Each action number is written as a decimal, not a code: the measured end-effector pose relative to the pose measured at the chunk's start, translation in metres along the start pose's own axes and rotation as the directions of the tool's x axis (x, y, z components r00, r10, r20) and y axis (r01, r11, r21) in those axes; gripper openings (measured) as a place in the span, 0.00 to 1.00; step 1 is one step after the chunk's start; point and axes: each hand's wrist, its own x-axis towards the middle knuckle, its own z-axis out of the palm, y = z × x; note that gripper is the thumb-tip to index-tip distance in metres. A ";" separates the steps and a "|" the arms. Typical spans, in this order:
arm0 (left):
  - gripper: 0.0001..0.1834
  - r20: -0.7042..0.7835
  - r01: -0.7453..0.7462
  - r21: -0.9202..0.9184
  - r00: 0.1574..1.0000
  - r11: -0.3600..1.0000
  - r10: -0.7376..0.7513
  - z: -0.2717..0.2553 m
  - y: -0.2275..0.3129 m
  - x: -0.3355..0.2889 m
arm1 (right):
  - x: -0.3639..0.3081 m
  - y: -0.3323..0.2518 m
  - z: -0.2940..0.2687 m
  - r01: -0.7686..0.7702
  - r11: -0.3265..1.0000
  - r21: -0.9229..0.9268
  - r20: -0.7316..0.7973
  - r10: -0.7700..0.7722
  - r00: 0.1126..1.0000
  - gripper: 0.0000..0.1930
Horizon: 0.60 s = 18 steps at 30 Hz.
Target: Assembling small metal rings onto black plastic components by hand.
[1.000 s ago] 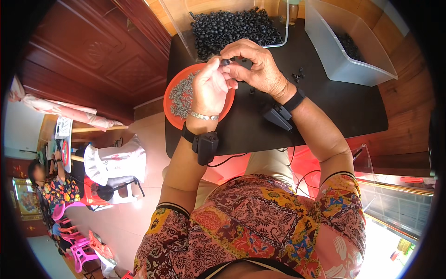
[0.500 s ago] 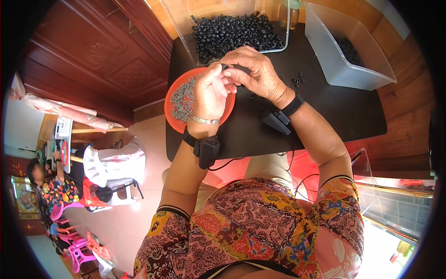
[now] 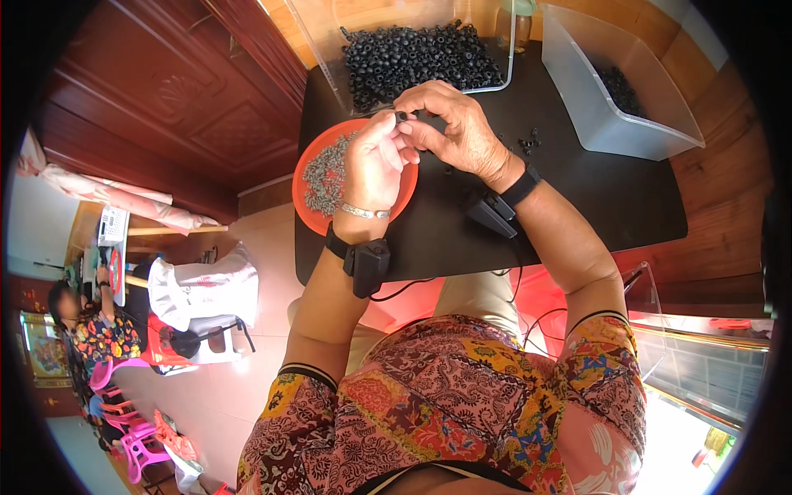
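Note:
A small black ring-like plastic piece [image 3: 402, 117] sits between the fingertips of both hands. My left hand [image 3: 373, 169], palm up over an orange-red bowl [image 3: 309, 210], pinches it from the left. Fingers bent, my right hand [image 3: 458, 132] meets it from the right with thumb and forefinger. Small grey metal-looking pieces [image 3: 324, 177] lie in the bowl. Just beyond the hands stands a clear plastic bin [image 3: 326, 70] with a heap of black pieces [image 3: 421, 58]. Fingers hide part of the held piece.
A second translucent bin [image 3: 594, 124] holds fewer black pieces at the far right. Several loose black pieces [image 3: 530, 142] lie on the dark table [image 3: 577, 206]. A jar [image 3: 516, 29] stands behind the bins. Another person [image 3: 103, 334] is at far left, near a white sack [image 3: 219, 285].
The black piece has turned slightly between the fingertips, so its opening shows more. Right-hand fingers have shifted a little; the arms have barely moved.

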 end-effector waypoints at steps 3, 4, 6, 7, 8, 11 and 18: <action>0.12 -0.017 -0.008 0.032 1.000 0.999 0.009 0.001 0.001 -0.001 | 0.001 -0.002 0.000 -0.025 1.000 -0.001 0.026 0.025 0.999 0.09; 0.12 -0.017 -0.008 0.032 1.000 0.999 0.009 0.001 0.000 0.000 | 0.001 -0.002 0.000 -0.025 1.000 -0.001 0.027 0.025 0.999 0.09; 0.11 -0.012 -0.013 0.051 1.000 0.999 0.013 0.001 0.000 0.000 | 0.001 -0.001 0.000 -0.025 1.000 0.002 0.038 0.025 0.999 0.09; 0.11 -0.012 -0.012 0.051 1.000 0.999 0.013 0.000 0.001 0.000 | 0.001 -0.002 0.000 -0.026 1.000 0.003 0.037 0.026 0.999 0.09; 0.11 -0.009 -0.013 0.056 1.000 0.998 0.013 0.001 0.001 -0.001 | 0.001 -0.002 0.000 -0.031 0.999 0.015 0.044 0.030 0.999 0.09; 0.11 -0.001 -0.015 0.068 1.000 0.998 0.015 -0.002 0.001 0.000 | 0.003 -0.004 0.001 -0.039 0.999 0.037 0.031 0.038 0.999 0.07; 0.11 0.006 -0.058 0.095 0.998 0.994 0.058 -0.001 0.001 -0.001 | 0.002 -0.006 0.004 -0.063 0.998 0.009 0.003 0.063 0.998 0.06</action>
